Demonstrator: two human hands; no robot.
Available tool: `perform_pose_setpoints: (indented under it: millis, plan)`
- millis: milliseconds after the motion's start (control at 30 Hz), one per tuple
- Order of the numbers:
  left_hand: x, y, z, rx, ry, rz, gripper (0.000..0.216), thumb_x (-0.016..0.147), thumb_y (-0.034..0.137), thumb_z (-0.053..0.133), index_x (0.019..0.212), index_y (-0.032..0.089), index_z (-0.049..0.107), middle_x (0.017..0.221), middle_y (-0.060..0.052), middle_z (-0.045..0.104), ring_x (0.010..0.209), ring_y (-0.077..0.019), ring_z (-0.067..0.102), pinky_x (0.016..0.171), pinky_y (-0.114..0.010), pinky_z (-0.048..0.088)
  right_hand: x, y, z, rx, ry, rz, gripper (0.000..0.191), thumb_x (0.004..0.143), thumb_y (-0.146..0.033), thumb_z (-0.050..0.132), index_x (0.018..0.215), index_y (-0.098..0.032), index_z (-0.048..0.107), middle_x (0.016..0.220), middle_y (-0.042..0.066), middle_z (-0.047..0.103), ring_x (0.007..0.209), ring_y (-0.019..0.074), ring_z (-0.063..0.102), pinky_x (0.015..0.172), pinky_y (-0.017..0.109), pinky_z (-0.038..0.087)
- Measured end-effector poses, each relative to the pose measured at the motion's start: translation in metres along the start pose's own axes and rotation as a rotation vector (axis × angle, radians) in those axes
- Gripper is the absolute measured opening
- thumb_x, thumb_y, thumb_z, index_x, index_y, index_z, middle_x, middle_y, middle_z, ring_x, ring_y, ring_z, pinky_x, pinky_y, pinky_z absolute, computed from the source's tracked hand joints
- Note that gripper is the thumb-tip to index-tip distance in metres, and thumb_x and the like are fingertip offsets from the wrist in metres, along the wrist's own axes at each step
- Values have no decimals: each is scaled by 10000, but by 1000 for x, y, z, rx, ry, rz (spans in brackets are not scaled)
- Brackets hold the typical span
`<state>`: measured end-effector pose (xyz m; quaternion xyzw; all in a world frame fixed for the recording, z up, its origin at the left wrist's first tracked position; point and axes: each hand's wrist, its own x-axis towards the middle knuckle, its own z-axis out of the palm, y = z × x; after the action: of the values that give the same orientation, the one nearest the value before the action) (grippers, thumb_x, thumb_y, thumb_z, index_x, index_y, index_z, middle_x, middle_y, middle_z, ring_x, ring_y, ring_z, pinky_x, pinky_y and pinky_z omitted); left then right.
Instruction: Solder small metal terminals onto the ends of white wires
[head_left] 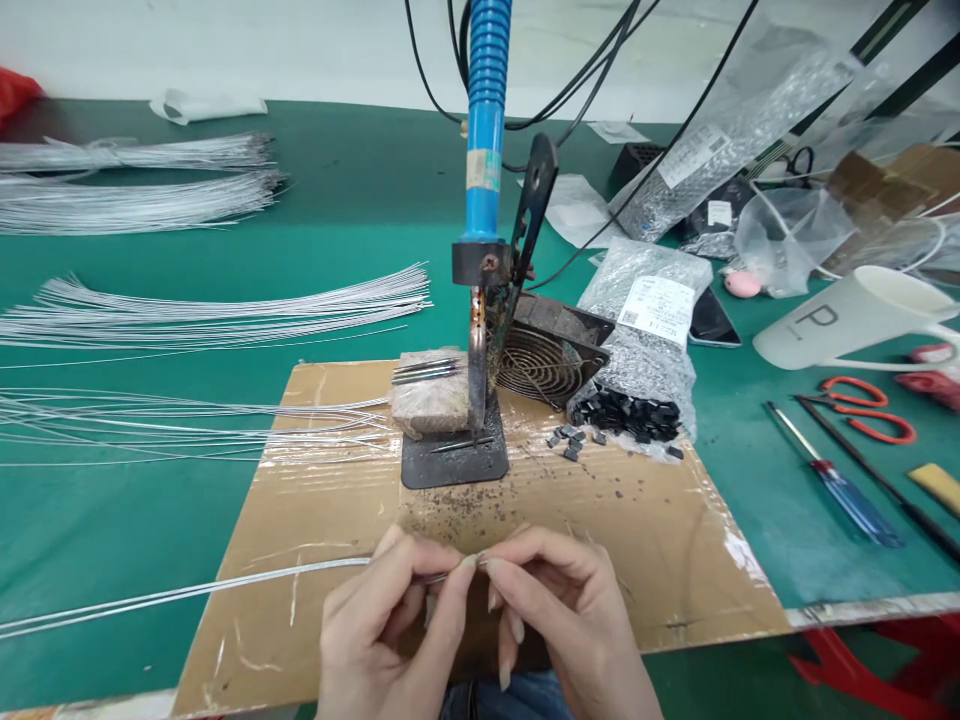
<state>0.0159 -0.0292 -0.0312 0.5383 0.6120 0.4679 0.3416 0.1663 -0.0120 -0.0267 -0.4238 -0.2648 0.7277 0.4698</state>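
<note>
My left hand pinches the ends of a few thin white wires that trail off to the left across the cardboard sheet. My right hand meets it fingertip to fingertip, pinched on the wire tips or a tiny part I cannot make out. Just beyond the hands stands a blue-handled soldering iron, mounted tip down on a black stand beside a worn sponge block.
Bundles of white wires fan over the green table at left. A small fan and an open bag of small black parts sit right of the stand. Further right lie a white mug, red scissors, a screwdriver and a phone.
</note>
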Motion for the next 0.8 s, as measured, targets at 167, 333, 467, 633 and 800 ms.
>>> perform_pose_setpoints:
  millis: [167, 333, 467, 633, 800]
  plan:
    - [0, -2, 1, -3, 29, -8, 119, 878, 253, 753, 769, 215, 723, 667, 18, 667, 565, -102, 616, 529, -133, 527, 0, 6, 2, 40, 14, -21, 227, 890, -380, 825, 823, -162, 822, 679, 19, 697, 437, 88, 610, 406, 161, 499]
    - [-3, -6, 3, -29, 55, -14, 103, 879, 257, 758, 795, 211, 720, 682, 12, 675, 581, -112, 646, 554, -145, 554, 0, 11, 5, 85, 48, -35, 211, 871, -373, 842, 817, -170, 822, 667, 16, 705, 427, 87, 610, 392, 157, 504]
    - [-6, -9, 6, -19, 76, -8, 91, 897, 259, 742, 821, 218, 714, 670, 15, 680, 567, -110, 642, 545, -149, 543, -2, 14, 10, 150, 81, -53, 203, 841, -366, 871, 811, -170, 824, 666, 17, 712, 425, 90, 619, 395, 165, 514]
    - [-11, -11, 10, -5, 125, -13, 117, 897, 299, 752, 823, 225, 701, 675, 19, 709, 570, -107, 661, 579, -151, 553, -3, 18, 18, 216, 129, -49, 222, 805, -394, 902, 804, -183, 834, 656, 10, 715, 415, 81, 610, 407, 169, 510]
    - [-13, -13, 10, -11, 111, -20, 98, 902, 294, 748, 843, 231, 703, 707, 17, 705, 611, -118, 677, 594, -158, 564, -4, 20, 23, 245, 132, -63, 221, 803, -403, 906, 802, -192, 839, 654, -4, 722, 384, 62, 605, 414, 153, 508]
